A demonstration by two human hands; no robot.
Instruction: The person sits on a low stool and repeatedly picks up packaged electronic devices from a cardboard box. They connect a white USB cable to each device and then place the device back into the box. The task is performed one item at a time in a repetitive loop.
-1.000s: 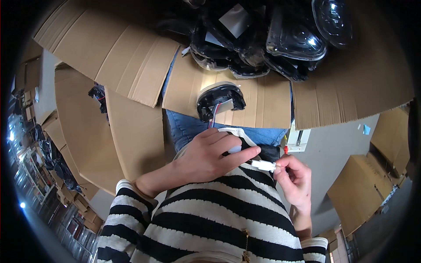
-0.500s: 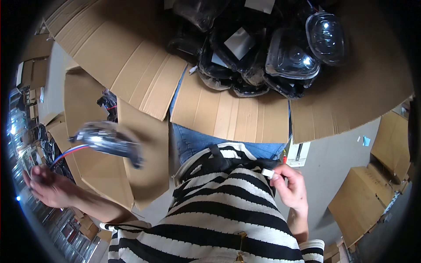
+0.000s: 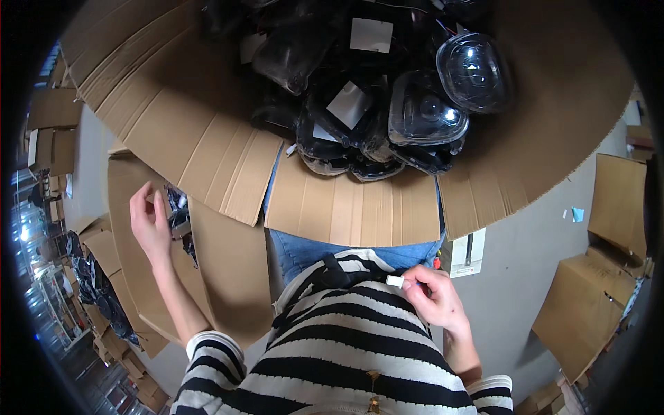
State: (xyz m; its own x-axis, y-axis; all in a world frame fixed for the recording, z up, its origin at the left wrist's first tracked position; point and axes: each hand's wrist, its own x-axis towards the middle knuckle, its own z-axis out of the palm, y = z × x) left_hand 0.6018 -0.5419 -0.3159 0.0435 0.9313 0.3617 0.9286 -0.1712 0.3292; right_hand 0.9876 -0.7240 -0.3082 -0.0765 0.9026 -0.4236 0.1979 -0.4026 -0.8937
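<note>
A: Setup, largest first?
B: Large open carton (image 3: 353, 216) ahead of the wearer, flaps spread, its near flap over the jeans (image 3: 304, 249). Smaller side carton (image 3: 232, 259) at the wearer's left, partly under a flap of the large one.
A: Contents?
B: Large one: lamp pile (image 3: 349, 135), black housings and clear lenses, facing mixed ways. Side carton: dark items (image 3: 187, 238) between its panels, partly hidden, kind unclear.
A: Hands?
B: Left hand (image 3: 152, 225) above the side carton, just left of the dark items; fingers up and parted from the thumb, grip released. Right hand (image 3: 434, 297) near the waist, thumb and fingertips pinching a white connector (image 3: 395, 281).
A: Position and heading of the connector?
B: At the fingertips, left of the right hand, in front of the striped shirt (image 3: 360, 318). Free end points left; long axis nearly level, dipping slightly toward the fingers. Rear end covered by the grip.
A: Change against the earlier frames?
B: Half a second ago a lamp unit was in the air over the side carton, wires running to the left hand. That hand is now let go and further in over the carton. Cannot tell whether the unit is among the dark items. Connector remains pinched.
</note>
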